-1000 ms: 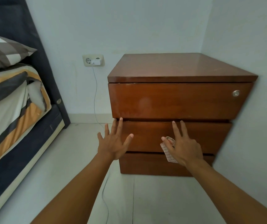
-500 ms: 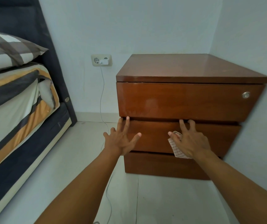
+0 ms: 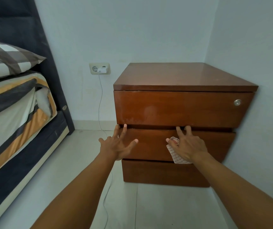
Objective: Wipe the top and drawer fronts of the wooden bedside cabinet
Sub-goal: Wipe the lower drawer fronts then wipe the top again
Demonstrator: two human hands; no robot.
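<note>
The wooden bedside cabinet (image 3: 182,76) stands in the room's corner, with three drawer fronts below a glossy top. My left hand (image 3: 117,144) is spread flat against the left end of the middle drawer front (image 3: 150,144), its fingertips at the gap under the top drawer (image 3: 178,108). My right hand (image 3: 188,146) presses on the same front further right, with two fingers in that gap. A white checked cloth (image 3: 175,154) is tucked under its palm and thumb. The bottom drawer (image 3: 163,172) sits below both hands.
A bed (image 3: 13,113) with striped sheets, a checked pillow and a dark headboard (image 3: 38,52) fills the left side. A wall socket (image 3: 99,68) holds a white charger, and its thin cable (image 3: 101,104) runs down onto the tiled floor between bed and cabinet. A wall is right of the cabinet.
Both hands have reached slightly upward, so their fingertips now rest at the gap above the middle drawer. My view has shifted a little to the left.
</note>
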